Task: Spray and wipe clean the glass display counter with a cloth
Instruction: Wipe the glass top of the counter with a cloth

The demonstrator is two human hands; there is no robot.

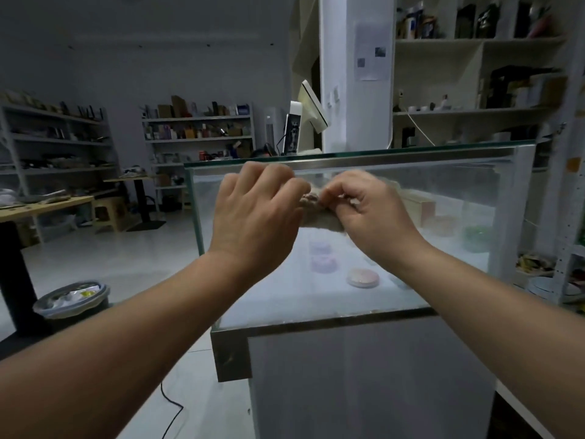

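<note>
While a lined bin (71, 301) of rubbish sits on the floor at the left, both arms reach over the glass display desk (316, 315). Left hand (256, 217) and right hand (364, 213), fingers curled, pinch a bunched beige cloth (319, 218) between them, near the top rail. Under the glass lie a pink round tin (363, 277), purple tubs (323, 261) and a green dish (478, 237). Beyond stands a white till screen (308, 118).

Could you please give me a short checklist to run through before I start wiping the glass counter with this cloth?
1. Grip on cloth: ok, left hand and right hand both pinch it.
2. The cloth spread for wiping: not ok, it is bunched between the hands.
3. The cloth against the counter: cannot tell.
4. A spray bottle at hand: cannot tell, none in view.
5. The counter already sprayed: cannot tell, its glass looks hazy.
</note>
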